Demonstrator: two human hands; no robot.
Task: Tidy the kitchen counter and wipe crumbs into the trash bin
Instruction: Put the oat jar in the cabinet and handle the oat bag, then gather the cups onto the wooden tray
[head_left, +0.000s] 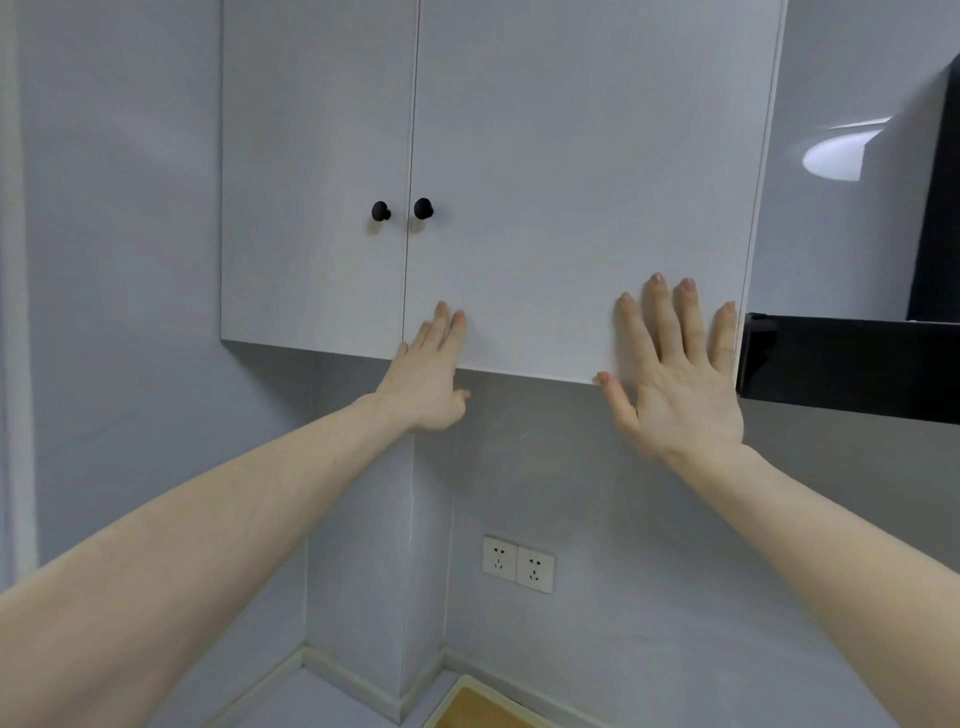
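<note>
Two bare forearms come into the head view from the bottom corners, with no sleeve, cuff, watch or band showing on either one as far as the picture's edge. Both hands are bare as well: no glove and no ring that can be made out. The left hand (423, 387) is slim, with short fingernails. The right hand (680, 384) shows four long fingers and a thumb, its nails short, rounded and unpainted, faintly glossy at the tips.
</note>
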